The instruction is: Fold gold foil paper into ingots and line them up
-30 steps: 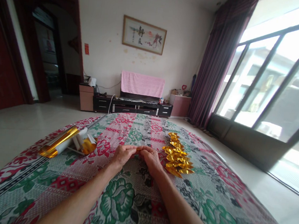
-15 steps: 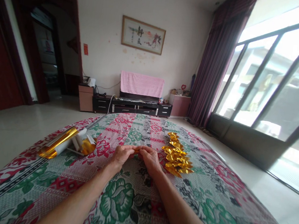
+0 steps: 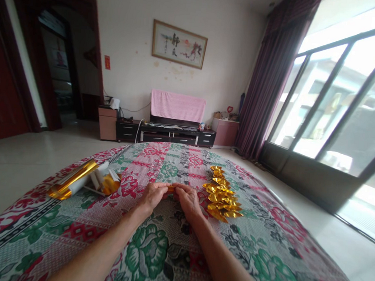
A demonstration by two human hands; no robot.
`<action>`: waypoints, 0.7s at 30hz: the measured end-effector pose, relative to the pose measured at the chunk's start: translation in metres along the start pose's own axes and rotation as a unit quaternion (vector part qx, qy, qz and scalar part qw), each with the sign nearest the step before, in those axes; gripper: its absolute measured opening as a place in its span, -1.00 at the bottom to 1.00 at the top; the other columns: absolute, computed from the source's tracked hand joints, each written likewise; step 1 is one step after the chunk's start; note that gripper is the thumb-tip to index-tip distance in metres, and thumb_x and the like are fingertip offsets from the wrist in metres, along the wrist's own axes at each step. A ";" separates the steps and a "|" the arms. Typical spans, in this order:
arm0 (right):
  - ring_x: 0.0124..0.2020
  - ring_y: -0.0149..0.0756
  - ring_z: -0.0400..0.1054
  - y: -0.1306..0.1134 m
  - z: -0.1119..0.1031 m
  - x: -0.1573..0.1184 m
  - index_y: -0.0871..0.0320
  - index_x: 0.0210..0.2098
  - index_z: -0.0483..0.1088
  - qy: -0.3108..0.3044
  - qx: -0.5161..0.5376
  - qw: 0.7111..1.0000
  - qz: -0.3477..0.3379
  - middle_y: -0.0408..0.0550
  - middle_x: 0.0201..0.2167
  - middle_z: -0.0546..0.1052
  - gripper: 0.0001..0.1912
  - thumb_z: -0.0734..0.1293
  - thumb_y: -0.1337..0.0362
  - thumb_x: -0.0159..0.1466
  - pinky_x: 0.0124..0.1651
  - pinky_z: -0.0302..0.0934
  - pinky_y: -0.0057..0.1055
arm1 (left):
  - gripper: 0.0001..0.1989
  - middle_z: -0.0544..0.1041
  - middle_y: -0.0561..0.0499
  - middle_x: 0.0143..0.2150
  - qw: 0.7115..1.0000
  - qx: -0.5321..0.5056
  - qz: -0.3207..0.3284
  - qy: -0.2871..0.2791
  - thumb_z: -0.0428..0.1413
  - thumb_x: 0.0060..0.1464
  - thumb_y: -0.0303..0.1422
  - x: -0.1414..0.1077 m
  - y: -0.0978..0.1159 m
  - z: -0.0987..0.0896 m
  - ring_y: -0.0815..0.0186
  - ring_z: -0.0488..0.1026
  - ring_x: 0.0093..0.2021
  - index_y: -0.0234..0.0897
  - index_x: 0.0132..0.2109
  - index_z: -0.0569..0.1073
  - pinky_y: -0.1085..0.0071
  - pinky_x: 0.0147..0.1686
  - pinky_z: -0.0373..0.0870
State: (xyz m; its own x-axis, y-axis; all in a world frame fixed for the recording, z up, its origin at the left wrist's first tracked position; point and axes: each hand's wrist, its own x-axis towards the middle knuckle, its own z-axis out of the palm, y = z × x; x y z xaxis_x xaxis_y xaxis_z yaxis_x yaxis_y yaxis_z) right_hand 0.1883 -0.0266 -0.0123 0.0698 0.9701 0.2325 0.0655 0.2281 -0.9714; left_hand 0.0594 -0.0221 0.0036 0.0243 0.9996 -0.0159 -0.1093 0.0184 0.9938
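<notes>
Between my two hands is a small piece of gold foil paper, held at both ends and mostly hidden by the fingers. My left hand pinches its left end, and my right hand pinches the right end. Just right of my right hand, folded gold foil pieces lie overlapping in a column on the flowered tablecloth. Over on the left are a roll of gold foil sheets and some white-and-gold papers.
The round table's far edge faces a low black cabinet, above which a pink cloth covers a screen. A purple curtain and large windows stand on the right, a doorway on the left.
Both hands stay in nearly the same place, with slight finger movement. A little more of the gold piece shows between the fingertips.
</notes>
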 end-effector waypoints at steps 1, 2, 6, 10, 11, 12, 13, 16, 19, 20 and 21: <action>-0.54 -0.39 0.26 0.001 0.000 0.001 0.23 -0.26 0.52 -0.001 -0.004 1.000 -0.003 -0.12 -0.56 0.48 -0.62 0.22 0.19 0.03 -0.44 0.14 -0.49 | -0.74 0.60 -0.04 -0.40 1.000 -0.001 -0.001 0.000 0.03 -0.13 -0.52 0.001 -0.001 0.000 0.26 0.52 -0.34 -0.36 -0.28 0.55 0.40 -0.30 0.41; -0.55 -0.41 0.25 0.002 0.000 0.001 0.24 -0.25 0.52 -0.004 -0.010 1.000 -0.006 -0.13 -0.57 0.47 -0.61 0.21 0.19 0.04 -0.46 0.13 -0.49 | -0.74 0.60 -0.04 -0.39 1.000 0.000 -0.002 -0.001 0.02 -0.13 -0.52 0.002 -0.002 0.000 0.26 0.52 -0.33 -0.36 -0.27 0.55 0.40 -0.30 0.41; -0.60 -0.44 0.19 0.005 0.001 0.003 0.25 -0.26 0.53 -0.002 -0.038 0.999 -0.021 -0.14 -0.61 0.44 -0.60 0.19 0.21 0.04 -0.51 0.07 -0.51 | -0.73 0.60 -0.03 -0.38 1.000 0.017 0.017 -0.014 0.00 -0.10 -0.51 0.005 -0.008 -0.001 0.28 0.52 -0.33 -0.35 -0.25 0.55 0.43 -0.30 0.41; -0.58 -0.42 0.20 0.005 0.002 0.003 0.22 -0.27 0.54 0.011 -0.068 0.997 -0.021 -0.13 -0.61 0.44 -0.61 0.18 0.20 0.05 -0.50 0.07 -0.51 | -0.72 0.60 -0.04 -0.37 0.999 0.031 0.019 0.010 0.01 -0.09 -0.50 0.008 -0.013 -0.002 0.29 0.52 -0.35 -0.36 -0.23 0.54 0.43 -0.32 0.42; -0.57 -0.41 0.20 0.005 0.002 0.003 0.21 -0.27 0.54 0.011 -0.075 0.997 -0.021 -0.14 -0.61 0.44 -0.61 0.19 0.19 0.05 -0.50 0.08 -0.51 | -0.72 0.60 -0.05 -0.37 0.999 0.034 0.016 0.019 0.01 -0.09 -0.50 0.009 -0.013 -0.002 0.29 0.52 -0.35 -0.37 -0.23 0.54 0.43 -0.33 0.42; -0.57 -0.42 0.20 0.005 0.002 0.003 0.21 -0.27 0.54 0.011 -0.081 0.996 -0.022 -0.14 -0.61 0.43 -0.61 0.19 0.19 0.05 -0.50 0.08 -0.51 | -0.72 0.60 -0.05 -0.37 0.999 0.037 0.014 0.026 0.01 -0.08 -0.50 0.009 -0.014 -0.002 0.28 0.52 -0.36 -0.37 -0.22 0.54 0.43 -0.34 0.42; -0.58 -0.42 0.19 0.004 0.002 0.002 0.20 -0.26 0.54 0.011 -0.085 0.996 -0.022 -0.15 -0.62 0.43 -0.61 0.20 0.18 0.05 -0.50 0.07 -0.51 | -0.72 0.60 -0.05 -0.37 0.999 0.040 0.013 0.030 0.01 -0.08 -0.50 0.010 -0.014 -0.002 0.28 0.52 -0.36 -0.37 -0.22 0.54 0.43 -0.34 0.42; -0.60 -0.43 0.17 0.003 0.002 0.001 0.21 -0.25 0.54 0.018 -0.088 0.996 -0.019 -0.16 -0.63 0.41 -0.60 0.19 0.18 0.05 -0.50 0.06 -0.51 | -0.73 0.60 -0.05 -0.34 0.998 0.049 0.020 0.029 0.02 -0.07 -0.48 0.011 -0.016 -0.001 0.29 0.52 -0.33 -0.34 -0.22 0.55 0.44 -0.33 0.42; -0.60 -0.43 0.18 0.003 0.001 0.002 0.22 -0.26 0.54 0.028 -0.079 0.996 -0.014 -0.16 -0.62 0.43 -0.60 0.18 0.18 0.05 -0.51 0.06 -0.51 | -0.73 0.60 -0.03 -0.30 0.998 0.054 0.028 0.024 0.03 -0.07 -0.47 0.011 -0.016 -0.001 0.28 0.52 -0.30 -0.31 -0.23 0.55 0.43 -0.31 0.42; -0.59 -0.43 0.19 0.004 0.001 0.002 0.23 -0.26 0.53 0.029 -0.076 0.997 -0.014 -0.15 -0.61 0.44 -0.59 0.18 0.18 0.05 -0.51 0.06 -0.51 | -0.74 0.60 -0.03 -0.31 0.998 0.054 0.030 0.020 0.02 -0.07 -0.48 0.010 -0.016 -0.001 0.28 0.52 -0.30 -0.30 -0.23 0.55 0.43 -0.30 0.42; -0.59 -0.42 0.20 0.004 0.001 0.002 0.23 -0.26 0.53 0.028 -0.075 0.997 -0.014 -0.15 -0.60 0.45 -0.59 0.18 0.19 0.05 -0.51 0.07 -0.51 | -0.74 0.60 -0.03 -0.31 0.998 0.053 0.031 0.016 0.02 -0.07 -0.48 0.010 -0.016 0.000 0.28 0.52 -0.30 -0.30 -0.24 0.56 0.43 -0.30 0.42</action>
State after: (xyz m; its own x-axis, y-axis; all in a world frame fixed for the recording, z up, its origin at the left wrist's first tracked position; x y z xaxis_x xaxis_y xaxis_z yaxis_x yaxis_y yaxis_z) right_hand 0.1876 -0.0234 -0.0156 0.1217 0.9561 0.2666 0.2154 0.2367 -0.9474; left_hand 0.0610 -0.0121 -0.0126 -0.0104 0.9990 0.0441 -0.0031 -0.0441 0.9990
